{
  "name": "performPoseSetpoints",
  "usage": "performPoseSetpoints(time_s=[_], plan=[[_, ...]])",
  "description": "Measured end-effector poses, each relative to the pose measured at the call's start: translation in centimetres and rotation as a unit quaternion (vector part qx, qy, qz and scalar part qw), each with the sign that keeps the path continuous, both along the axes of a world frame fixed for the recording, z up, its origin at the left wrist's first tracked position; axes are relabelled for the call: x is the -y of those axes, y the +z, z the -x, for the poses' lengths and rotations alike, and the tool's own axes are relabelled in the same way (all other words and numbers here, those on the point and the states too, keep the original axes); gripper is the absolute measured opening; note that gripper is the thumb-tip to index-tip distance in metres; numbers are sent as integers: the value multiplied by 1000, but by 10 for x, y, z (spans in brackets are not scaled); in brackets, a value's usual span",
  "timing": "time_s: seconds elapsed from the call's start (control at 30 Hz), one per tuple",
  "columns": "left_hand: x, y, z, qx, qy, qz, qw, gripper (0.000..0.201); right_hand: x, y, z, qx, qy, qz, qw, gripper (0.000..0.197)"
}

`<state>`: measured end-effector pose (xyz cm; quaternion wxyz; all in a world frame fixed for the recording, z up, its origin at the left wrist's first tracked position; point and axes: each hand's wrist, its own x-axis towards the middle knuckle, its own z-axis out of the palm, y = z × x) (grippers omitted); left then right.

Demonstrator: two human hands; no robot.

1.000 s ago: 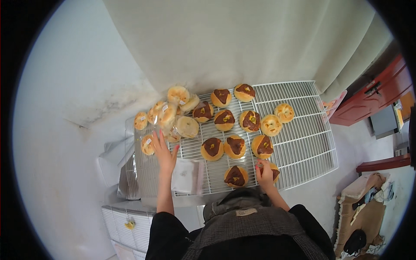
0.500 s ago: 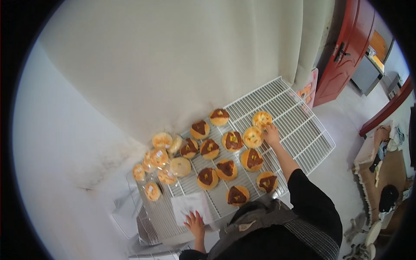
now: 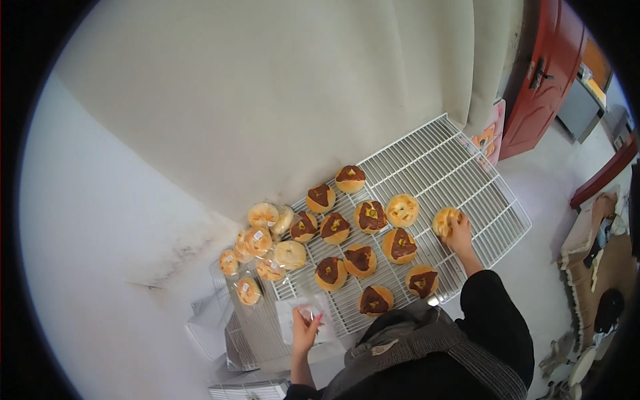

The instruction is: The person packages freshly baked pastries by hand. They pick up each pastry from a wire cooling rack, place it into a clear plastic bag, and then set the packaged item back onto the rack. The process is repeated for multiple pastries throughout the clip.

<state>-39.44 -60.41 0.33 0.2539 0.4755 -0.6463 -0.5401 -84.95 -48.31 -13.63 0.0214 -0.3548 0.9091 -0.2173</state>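
Note:
On a white wire rack [image 3: 497, 193], my right hand [image 3: 461, 239] is closed round a golden bagel [image 3: 443, 221] at the right. A second golden bagel [image 3: 402, 211] lies to its left. My left hand [image 3: 305, 331] is low over a stack of clear plastic bags [image 3: 287, 323] at the rack's near edge; thumb and fingers pinch what looks like the top bag [image 3: 310, 310], though the film is hard to make out. Between the hands sit several round buns with a brown topping, such as the chocolate-coloured bun [image 3: 360, 261].
Several bagged breads [image 3: 257, 241] are heaped at the rack's left end by the wall [image 3: 133, 200]. A pale curtain [image 3: 300, 87] hangs behind the rack. On the right stand a red door [image 3: 543, 87] and a brown fabric-covered piece [image 3: 600, 267] with things on it.
My right hand has carried one bagel rightward, away from the other. My left hand has gone from spread fingers on the bags to a pinch. The view has shifted slightly.

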Motion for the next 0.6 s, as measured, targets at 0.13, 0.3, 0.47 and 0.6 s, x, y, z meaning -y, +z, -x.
performPoseSetpoints(time_s=[0.13, 0.3, 0.47, 0.6], plan=[[22, 8, 14, -42, -32, -76, 996, 30, -52, 22, -27, 499, 13, 208, 841, 49], [41, -14, 18, -80, 16, -126, 989, 37, -31, 109, -129, 620, 351, 235, 661, 54], [34, -13, 23, 25, -45, 17, 999, 22, 17, 144, -207, 727, 329, 182, 575, 49], [11, 30, 33, 135, -78, 106, 982, 20, 33, 153, -199, 634, 311, 186, 683, 48]])
